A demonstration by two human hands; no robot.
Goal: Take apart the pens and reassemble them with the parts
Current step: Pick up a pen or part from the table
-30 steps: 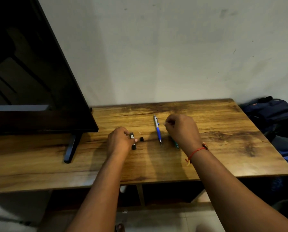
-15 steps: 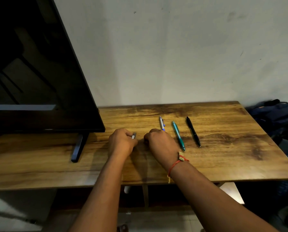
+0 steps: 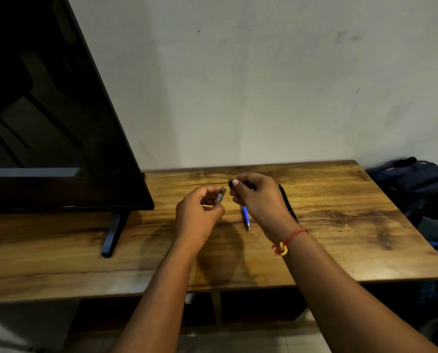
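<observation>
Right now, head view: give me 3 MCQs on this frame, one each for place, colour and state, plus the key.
1. Where does the black pen lie?
A) on the floor
B) on the table, just right of the right hand
C) standing in a cup

2. What colour is the half-hidden pen showing below the right hand?
A) red
B) yellow
C) blue

3. What is the left hand doing?
A) pinching a small grey part
B) lying flat on the table
C) empty, with its fingers straight

Key:
1 B: its dark barrel lies on the wood beside the right hand, which pinches a small black part.
2 C: the barrel is blue down to the tip.
3 A: the grey piece sticks up between the thumb and curled fingers.
</observation>
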